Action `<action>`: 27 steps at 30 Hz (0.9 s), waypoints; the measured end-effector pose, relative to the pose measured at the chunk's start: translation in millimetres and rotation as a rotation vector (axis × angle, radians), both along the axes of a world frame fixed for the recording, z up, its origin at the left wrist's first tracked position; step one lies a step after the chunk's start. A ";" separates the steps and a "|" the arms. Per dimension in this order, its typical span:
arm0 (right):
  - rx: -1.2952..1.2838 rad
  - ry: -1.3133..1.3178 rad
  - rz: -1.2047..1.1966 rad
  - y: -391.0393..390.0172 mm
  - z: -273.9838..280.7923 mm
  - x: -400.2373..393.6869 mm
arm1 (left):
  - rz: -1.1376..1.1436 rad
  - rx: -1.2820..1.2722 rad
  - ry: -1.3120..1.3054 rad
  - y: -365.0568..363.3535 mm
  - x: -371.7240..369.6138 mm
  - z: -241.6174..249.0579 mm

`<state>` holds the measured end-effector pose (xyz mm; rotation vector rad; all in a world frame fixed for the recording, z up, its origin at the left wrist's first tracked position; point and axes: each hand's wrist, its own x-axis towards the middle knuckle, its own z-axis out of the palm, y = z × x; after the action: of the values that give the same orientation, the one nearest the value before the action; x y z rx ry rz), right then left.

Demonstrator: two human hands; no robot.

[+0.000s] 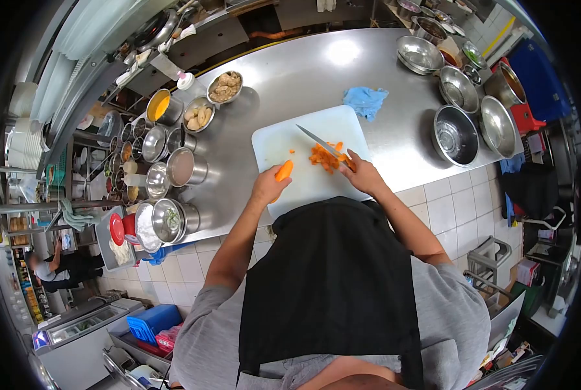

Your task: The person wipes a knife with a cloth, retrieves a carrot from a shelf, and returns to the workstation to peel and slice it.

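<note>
A white cutting board [277, 138] lies on the steel table in front of me. My left hand [271, 186] is closed around a carrot piece [284, 170] at the board's left side. In my right hand [364, 174] is the handle of a kitchen knife [314, 138], whose blade points up and to the left over the board. Chopped carrot [321, 158] lies in a heap under and beside the blade, close to my right hand. One small carrot bit [291, 151] sits apart, just above the held piece.
A crumpled blue cloth [366, 102] lies beyond the board's upper right corner. Steel bowls [455, 134] stand at the table's right end. Along the left are a bowl of peeled potatoes [199, 117], a meat-like bowl [225, 87] and several pots. Another person [63, 265] stands far left.
</note>
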<state>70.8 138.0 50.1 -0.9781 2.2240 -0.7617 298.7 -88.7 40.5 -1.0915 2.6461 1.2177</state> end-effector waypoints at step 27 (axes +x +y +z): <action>-0.217 0.142 0.182 -38.0 7.1 25.0 | 0.601 1.087 0.475 23.2 -88.2 -13.2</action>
<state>95.8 100.1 57.2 -1.3578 2.1640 -0.8873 210.5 -65.6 27.3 -1.4160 1.2743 2.7639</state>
